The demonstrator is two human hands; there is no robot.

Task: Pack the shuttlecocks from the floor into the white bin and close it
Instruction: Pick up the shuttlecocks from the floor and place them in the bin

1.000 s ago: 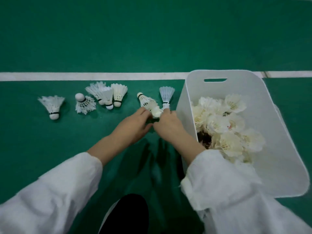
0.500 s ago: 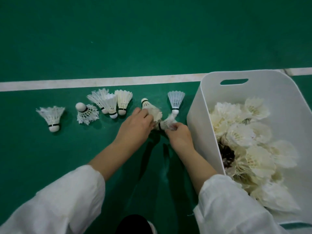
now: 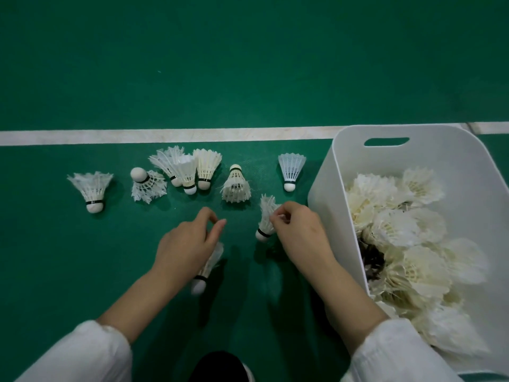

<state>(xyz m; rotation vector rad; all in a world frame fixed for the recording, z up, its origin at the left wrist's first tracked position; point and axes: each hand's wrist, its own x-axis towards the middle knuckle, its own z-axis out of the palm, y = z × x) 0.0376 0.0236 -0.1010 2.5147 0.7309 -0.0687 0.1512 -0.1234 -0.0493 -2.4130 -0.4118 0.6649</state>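
Pinching a frayed shuttlecock (image 3: pixel 265 219), right hand (image 3: pixel 298 230); left hand (image 3: pixel 187 244) curled round another shuttlecock (image 3: pixel 208 267)

No readable text, labels, brands or numbers on any visible surface.

Mouth of white bin (image 3: pixel 337 230) open; shuttlecock row (image 3: pixel 205 170) crowds floor (image 3: pixel 248 64) leftward.

Left hand (image 3: pixel 187 244), right hand (image 3: pixel 300 230) parted, carrying left shuttlecock (image 3: pixel 210 263), right shuttlecock (image 3: pixel 265 216).
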